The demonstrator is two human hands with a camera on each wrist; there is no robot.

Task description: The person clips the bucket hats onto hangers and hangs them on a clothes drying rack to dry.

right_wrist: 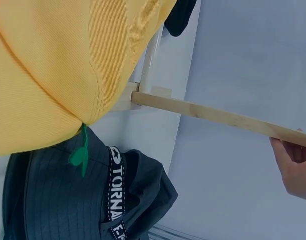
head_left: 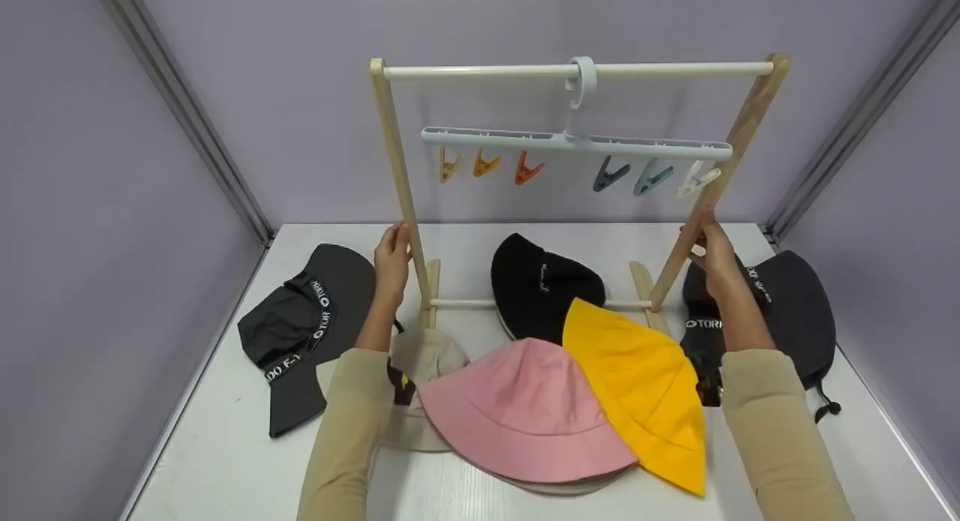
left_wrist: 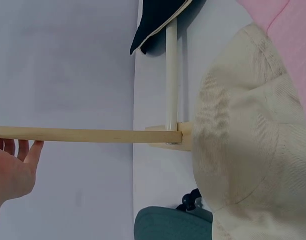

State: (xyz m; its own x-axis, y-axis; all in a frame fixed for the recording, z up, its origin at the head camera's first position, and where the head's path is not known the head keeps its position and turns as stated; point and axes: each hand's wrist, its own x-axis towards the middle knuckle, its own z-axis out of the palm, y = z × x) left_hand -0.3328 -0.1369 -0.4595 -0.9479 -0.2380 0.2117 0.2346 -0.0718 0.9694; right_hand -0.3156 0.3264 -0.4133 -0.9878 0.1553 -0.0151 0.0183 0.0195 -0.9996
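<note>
A wooden rack (head_left: 394, 142) with a white top rod (head_left: 480, 72) stands at the back of the table. My left hand (head_left: 392, 266) holds its left post, fingertips at the wood in the left wrist view. On the other side my right hand (head_left: 720, 262) grips the right post (right_wrist: 212, 114), its thumb and fingers at the wood. A pale blue hanger (head_left: 502, 139) hangs by its hook from the top rod. Several coloured clips dangle under it, among them an orange-red clip (head_left: 527, 169) and a dark grey clip (head_left: 610, 174).
Between my arms lie a black bucket hat (head_left: 540, 281), a pink hat (head_left: 525, 408), a yellow hat (head_left: 637, 378) and a beige hat (left_wrist: 242, 130), partly overlapping. Dark hats lie at the left (head_left: 337, 296) and right (head_left: 799, 311). Grey walls enclose the white table (head_left: 202, 446).
</note>
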